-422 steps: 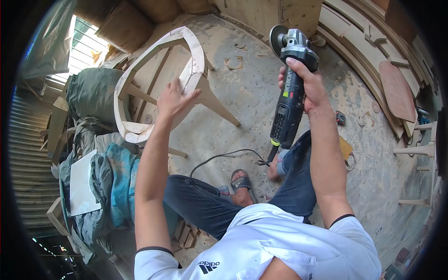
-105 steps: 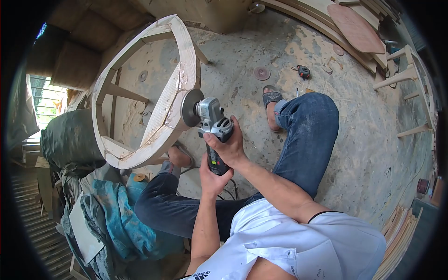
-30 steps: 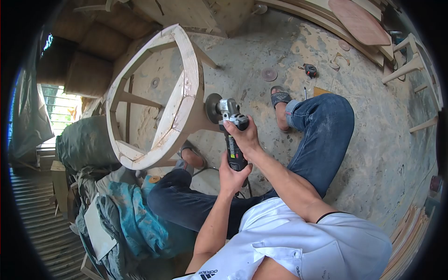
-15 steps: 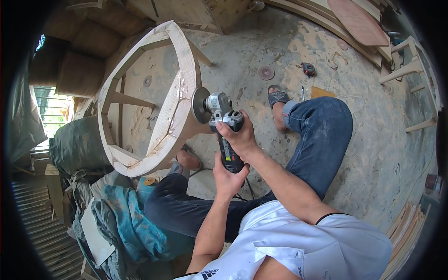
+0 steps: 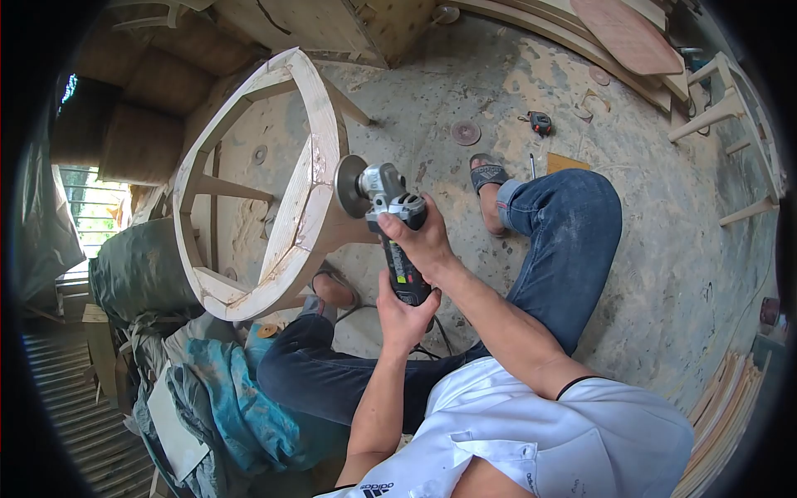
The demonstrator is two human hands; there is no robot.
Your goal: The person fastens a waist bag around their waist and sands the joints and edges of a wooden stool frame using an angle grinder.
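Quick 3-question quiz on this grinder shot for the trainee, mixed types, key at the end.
1. Fill in: Of the two hands on the angle grinder, the ____ one is nearer its disc.
2. True or false: The tape measure lies inside the opening of the wooden frame.
3. Where is the disc? A) inside the frame's opening B) at the frame's outer side C) flat on the floor

Key:
1. Right hand.
2. False; it lies on the floor, outside the frame.
3. B.
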